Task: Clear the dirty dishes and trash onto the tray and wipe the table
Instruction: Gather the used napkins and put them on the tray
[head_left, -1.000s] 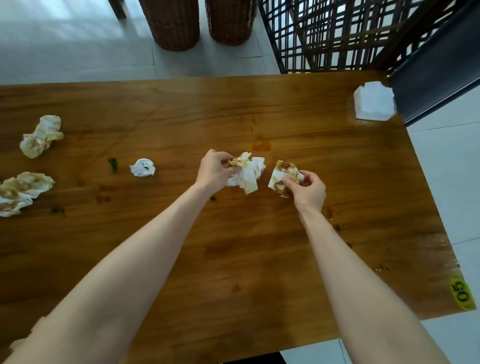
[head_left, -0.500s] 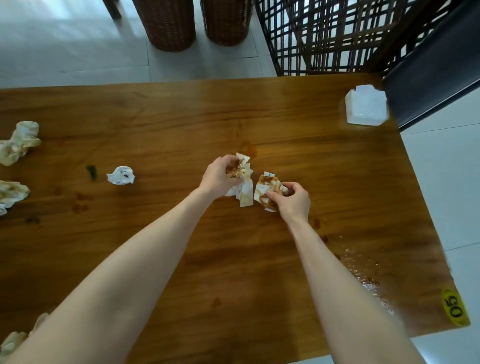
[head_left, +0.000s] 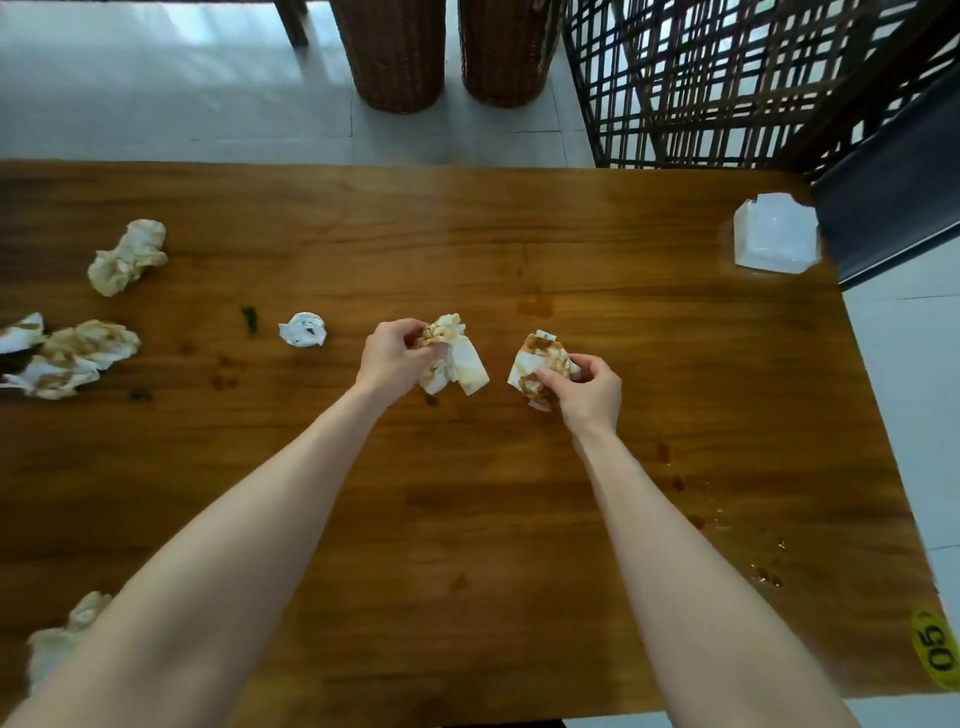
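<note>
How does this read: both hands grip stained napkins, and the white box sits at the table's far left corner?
No. The head view shows the white box at the far right corner of the table. The left hand and right hand do grip stained napkins.

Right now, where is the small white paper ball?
In the head view, the small white paper ball lies on the table's left half, between a green scrap and the left hand gripping a stained napkin.

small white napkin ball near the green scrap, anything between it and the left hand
Nothing visible does. Only bare table lies between the left hand, which grips a stained napkin, and the napkin ball. The green scrap lies beyond the ball, to its left.
</note>
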